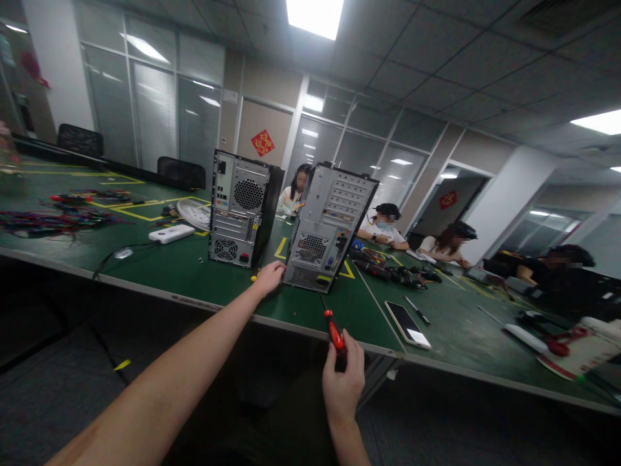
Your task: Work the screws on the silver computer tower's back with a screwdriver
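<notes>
My right hand grips a screwdriver by its red and black handle. The shaft points away from me, its tip near the bottom edge of the right computer tower. At that tower's lower left corner is my left hand, its fingers drawn together; what they hold, if anything, is hidden. A small yellow item shows beside the left hand. Both towers stand upright with their rear panels toward me, the second computer tower to the left.
On the green table lie a white power strip, a white fan grille and bundled cables at left. A phone, a pen-like tool and dark cables lie right. Several people sit beyond.
</notes>
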Action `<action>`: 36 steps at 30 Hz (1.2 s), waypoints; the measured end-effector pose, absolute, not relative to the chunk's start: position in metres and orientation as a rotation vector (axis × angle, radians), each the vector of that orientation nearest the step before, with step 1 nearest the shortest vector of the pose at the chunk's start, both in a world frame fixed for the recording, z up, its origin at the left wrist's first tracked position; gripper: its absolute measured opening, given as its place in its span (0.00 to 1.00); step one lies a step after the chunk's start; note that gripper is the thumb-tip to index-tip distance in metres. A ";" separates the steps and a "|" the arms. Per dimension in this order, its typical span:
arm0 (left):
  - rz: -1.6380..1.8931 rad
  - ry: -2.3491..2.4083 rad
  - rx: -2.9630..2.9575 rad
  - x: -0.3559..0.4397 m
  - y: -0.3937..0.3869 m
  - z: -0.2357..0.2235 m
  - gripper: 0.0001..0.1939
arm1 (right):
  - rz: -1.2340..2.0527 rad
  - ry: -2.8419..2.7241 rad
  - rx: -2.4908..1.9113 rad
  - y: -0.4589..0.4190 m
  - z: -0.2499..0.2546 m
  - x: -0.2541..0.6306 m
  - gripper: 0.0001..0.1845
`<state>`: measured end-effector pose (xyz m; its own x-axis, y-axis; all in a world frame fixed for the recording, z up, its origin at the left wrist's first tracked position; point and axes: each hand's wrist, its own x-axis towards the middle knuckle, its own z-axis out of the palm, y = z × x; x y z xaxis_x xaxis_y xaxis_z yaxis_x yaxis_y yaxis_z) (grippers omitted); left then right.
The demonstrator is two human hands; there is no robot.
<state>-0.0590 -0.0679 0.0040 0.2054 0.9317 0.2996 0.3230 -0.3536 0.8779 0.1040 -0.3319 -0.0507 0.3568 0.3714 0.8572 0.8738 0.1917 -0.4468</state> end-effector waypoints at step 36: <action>1.122 1.158 1.804 -0.059 -0.069 0.006 0.13 | -0.450 -1.228 -1.373 -0.333 -0.049 0.108 0.12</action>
<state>-0.0591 -0.0688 0.0061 0.2228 0.9311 0.2888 0.3183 -0.3495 0.8812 0.1076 -0.3330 -0.0494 0.3725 0.3936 0.8404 0.8438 0.2333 -0.4832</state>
